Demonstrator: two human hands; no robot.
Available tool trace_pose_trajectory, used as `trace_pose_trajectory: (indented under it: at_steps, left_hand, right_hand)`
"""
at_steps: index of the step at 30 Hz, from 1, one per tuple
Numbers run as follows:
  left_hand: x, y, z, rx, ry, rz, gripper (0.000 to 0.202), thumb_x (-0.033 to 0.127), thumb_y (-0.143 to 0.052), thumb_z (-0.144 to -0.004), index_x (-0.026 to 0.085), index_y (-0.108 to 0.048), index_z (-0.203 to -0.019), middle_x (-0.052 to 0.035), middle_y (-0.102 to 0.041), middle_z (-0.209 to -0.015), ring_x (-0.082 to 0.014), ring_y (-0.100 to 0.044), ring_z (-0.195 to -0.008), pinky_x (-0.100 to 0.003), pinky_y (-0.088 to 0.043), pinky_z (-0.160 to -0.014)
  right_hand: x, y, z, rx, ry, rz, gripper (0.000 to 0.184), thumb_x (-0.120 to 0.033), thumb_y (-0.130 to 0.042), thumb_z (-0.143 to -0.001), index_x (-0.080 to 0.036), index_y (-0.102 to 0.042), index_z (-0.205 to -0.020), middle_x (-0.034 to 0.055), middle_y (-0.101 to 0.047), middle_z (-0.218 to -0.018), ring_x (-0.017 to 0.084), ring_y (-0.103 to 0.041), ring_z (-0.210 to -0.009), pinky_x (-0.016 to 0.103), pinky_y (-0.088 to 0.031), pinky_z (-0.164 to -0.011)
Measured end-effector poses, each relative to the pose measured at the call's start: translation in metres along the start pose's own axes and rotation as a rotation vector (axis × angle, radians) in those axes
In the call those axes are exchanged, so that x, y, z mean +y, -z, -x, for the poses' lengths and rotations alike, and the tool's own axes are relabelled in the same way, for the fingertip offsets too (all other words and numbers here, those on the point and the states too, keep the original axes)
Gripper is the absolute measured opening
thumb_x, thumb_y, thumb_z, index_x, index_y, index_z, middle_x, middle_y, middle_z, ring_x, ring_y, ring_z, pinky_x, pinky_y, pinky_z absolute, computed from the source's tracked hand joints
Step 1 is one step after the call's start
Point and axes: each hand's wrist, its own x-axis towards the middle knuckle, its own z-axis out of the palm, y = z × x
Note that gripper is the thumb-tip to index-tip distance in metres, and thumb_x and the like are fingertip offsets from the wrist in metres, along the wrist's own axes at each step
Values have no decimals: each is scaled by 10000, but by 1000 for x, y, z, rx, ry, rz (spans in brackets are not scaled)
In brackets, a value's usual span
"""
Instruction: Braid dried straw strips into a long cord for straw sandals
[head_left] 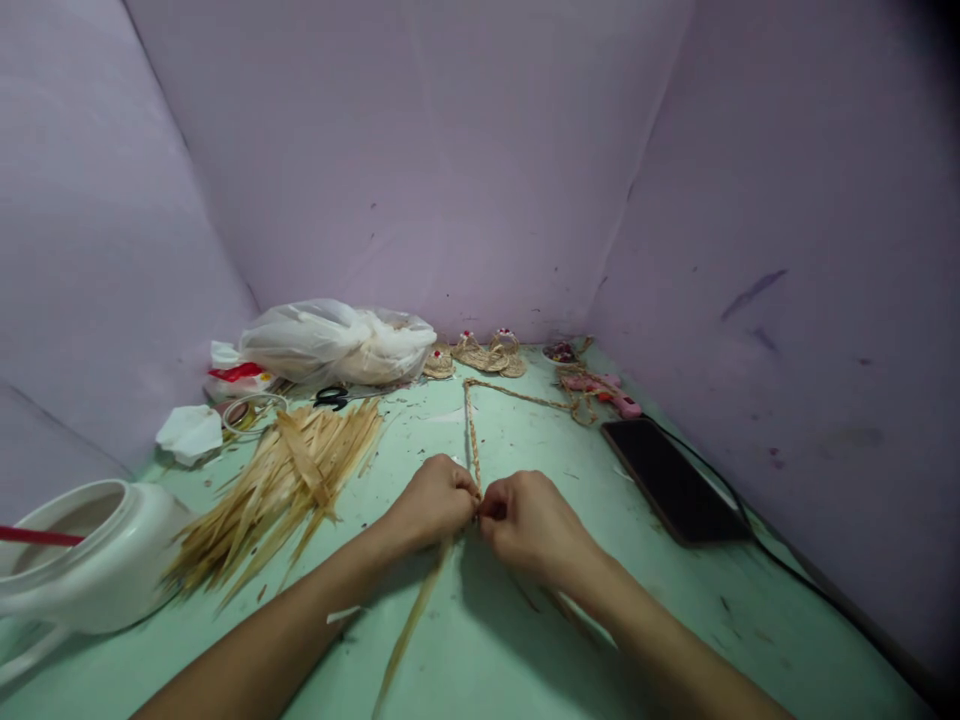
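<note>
My left hand [435, 497] and my right hand [529, 520] rest close together on the green tabletop [675, 620], both with fingers pinched on the near end of a thin plaited straw braid [472, 430]. The braid runs away from my hands toward the back, then bends right toward a pink object. Loose flat straw strips [409, 625] trail from under my hands toward me.
A pile of dry straw strips [289, 480] lies at left, a white jar [90, 555] beside it. Behind are a plastic bag [337, 340], black scissors [331, 396], tape rolls [251, 410], small woven straw sandals [487, 353]. A dark phone [671, 478] with cable lies right. Purple walls enclose the table.
</note>
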Motion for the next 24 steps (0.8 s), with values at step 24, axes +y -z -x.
trace_pose_trajectory:
  at_steps: [24]
  left_hand:
    - [2, 9, 2, -147, 216, 354, 39, 151, -533, -487, 119, -511, -489, 35, -422, -379, -36, -276, -345, -201, -164, -390]
  right_hand:
    - [7, -3, -10, -369, -244, -983, 194, -104, -604, -518, -144, -491, -670, -24, -533, -511, 83, -489, -457, 227, -405, -501]
